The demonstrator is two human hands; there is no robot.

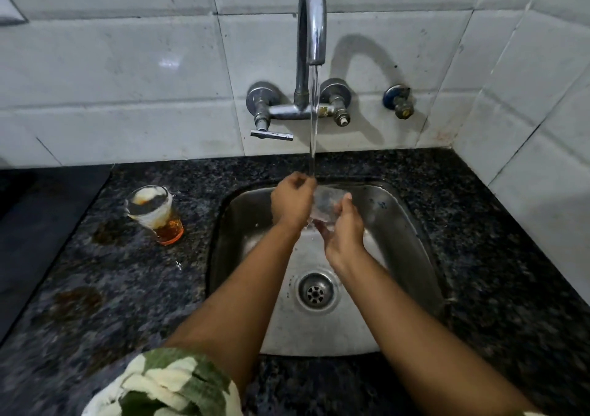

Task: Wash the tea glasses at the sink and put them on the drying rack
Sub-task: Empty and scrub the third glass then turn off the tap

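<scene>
A clear tea glass (326,204) is held over the steel sink (399,224), under the running water from the tap (312,19). My left hand (292,203) curls round its left side near the rim. From below and the right, my right hand (343,233) grips the glass. A second glass (156,212), with brown tea at its bottom and milky residue on its walls, stands on the dark granite counter (127,288) left of the sink.
Brown tea stains (78,300) mark the counter left of the sink. The drain (315,292) lies in the sink floor below my arms. White tiled walls enclose the back and right. A tap lever (271,134) sticks out at the left. No drying rack is in view.
</scene>
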